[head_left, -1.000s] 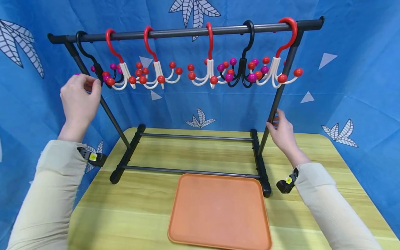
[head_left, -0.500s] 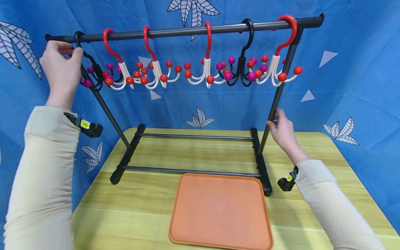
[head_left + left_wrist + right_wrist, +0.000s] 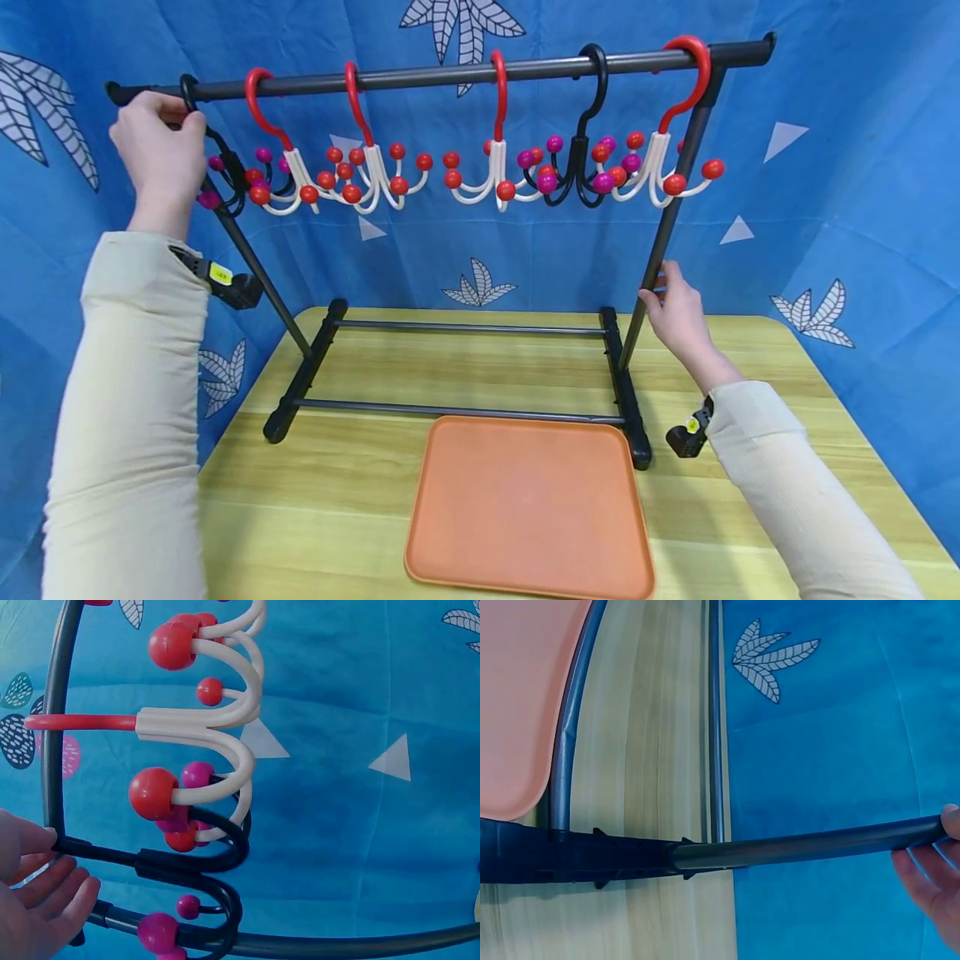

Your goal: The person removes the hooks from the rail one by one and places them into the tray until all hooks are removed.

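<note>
A dark metal rack has a top rail [image 3: 435, 79] lined with several claw hangers. At its left end, my left hand [image 3: 161, 154] pinches the hook of a black hanger with magenta balls [image 3: 187, 862] beside the rail. The other fingers [image 3: 56, 900] lie under the hook, loosely bent. Just right of it hangs a white hanger with a red hook and red balls [image 3: 300, 171]. My right hand [image 3: 678, 312] grips the right upright [image 3: 802, 844] between thumb and fingers, partway up. Farther right on the rail hang another black hanger [image 3: 579, 162] and a red-hooked white one [image 3: 658, 158].
An orange tray [image 3: 528, 508] lies on the wooden table [image 3: 300, 500], against the front lower bar [image 3: 457, 411] of the rack. Black feet [image 3: 307, 375] support the rack on both sides. A blue cloth with leaf prints [image 3: 540, 258] hangs behind.
My left hand has risen from beside the black hanger's balls to its hook at the rail, then shifted slightly right. My right hand stays on the upright.
</note>
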Demonstrator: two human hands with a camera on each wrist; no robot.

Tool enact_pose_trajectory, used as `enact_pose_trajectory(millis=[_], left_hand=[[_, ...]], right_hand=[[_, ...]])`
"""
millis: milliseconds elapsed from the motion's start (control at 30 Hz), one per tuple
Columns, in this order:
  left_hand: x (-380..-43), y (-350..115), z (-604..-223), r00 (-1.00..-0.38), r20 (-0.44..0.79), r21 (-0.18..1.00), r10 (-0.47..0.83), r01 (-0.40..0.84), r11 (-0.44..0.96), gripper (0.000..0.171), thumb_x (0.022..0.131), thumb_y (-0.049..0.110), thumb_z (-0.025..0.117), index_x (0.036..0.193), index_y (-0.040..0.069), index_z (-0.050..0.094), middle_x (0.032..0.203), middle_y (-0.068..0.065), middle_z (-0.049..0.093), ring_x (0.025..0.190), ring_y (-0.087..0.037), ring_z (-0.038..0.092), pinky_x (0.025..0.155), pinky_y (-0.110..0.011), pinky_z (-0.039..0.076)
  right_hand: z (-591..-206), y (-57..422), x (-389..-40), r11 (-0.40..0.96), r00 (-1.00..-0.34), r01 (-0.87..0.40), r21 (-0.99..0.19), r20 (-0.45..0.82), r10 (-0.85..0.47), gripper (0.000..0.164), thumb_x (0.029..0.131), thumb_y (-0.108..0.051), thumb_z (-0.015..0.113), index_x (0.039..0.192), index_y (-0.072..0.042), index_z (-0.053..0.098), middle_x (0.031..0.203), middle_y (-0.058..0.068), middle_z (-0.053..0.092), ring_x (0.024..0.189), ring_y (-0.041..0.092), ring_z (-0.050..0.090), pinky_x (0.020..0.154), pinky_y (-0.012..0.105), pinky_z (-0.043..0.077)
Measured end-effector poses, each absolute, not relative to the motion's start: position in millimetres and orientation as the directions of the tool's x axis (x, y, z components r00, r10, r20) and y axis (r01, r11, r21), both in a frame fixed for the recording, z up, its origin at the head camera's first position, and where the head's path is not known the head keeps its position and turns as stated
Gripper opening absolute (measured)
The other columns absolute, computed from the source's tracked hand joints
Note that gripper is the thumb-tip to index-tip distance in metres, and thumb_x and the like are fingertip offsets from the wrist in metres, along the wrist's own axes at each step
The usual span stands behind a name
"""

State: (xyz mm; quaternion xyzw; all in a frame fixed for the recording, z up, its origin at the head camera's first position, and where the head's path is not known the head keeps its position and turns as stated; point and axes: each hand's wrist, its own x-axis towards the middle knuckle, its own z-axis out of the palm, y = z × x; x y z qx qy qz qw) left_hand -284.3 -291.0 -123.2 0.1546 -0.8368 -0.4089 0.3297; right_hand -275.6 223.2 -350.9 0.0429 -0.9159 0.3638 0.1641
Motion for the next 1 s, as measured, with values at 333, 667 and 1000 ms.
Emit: enact_pose_trajectory(millis=[333, 667, 1000], left_hand=[[-272, -292, -112, -0.719, 0.456, 0.844, -0.524, 0.163, 0.512, 0.024, 0.091, 0.024, 0.052, 0.113, 0.019, 0.060, 0.081, 0.018, 0.047, 0.073, 0.008, 0.050, 0.091, -0.015, 0.041], [-251, -297, -113, -0.725, 0.465, 0.859, -0.508, 0.232, 0.457, 0.026, 0.088, 0.026, 0.056, 0.112, 0.019, 0.059, 0.093, 0.015, 0.051, 0.082, 0.005, 0.053, 0.096, -0.016, 0.039], [-234, -295, -134, -0.715, 0.480, 0.856, -0.509, 0.255, 0.450, 0.028, 0.083, 0.028, 0.062, 0.108, 0.016, 0.062, 0.091, 0.013, 0.056, 0.081, 0.003, 0.054, 0.091, -0.014, 0.042]], right_hand=[[-349, 224, -277, 0.738, -0.939, -0.202, -0.644, 0.342, 0.042, 0.037, 0.095, -0.013, 0.045, 0.127, 0.002, 0.033, 0.111, 0.026, 0.050, 0.098, 0.043, 0.054, 0.071, 0.052, 0.048], [-351, 223, -275, 0.729, -0.944, -0.199, -0.655, 0.327, 0.036, 0.039, 0.095, -0.012, 0.046, 0.128, 0.002, 0.032, 0.112, 0.026, 0.050, 0.098, 0.043, 0.054, 0.072, 0.051, 0.048], [-351, 222, -274, 0.736, -0.939, -0.207, -0.645, 0.341, 0.035, 0.040, 0.095, -0.012, 0.046, 0.128, 0.003, 0.032, 0.111, 0.026, 0.050, 0.097, 0.042, 0.055, 0.070, 0.051, 0.048]])
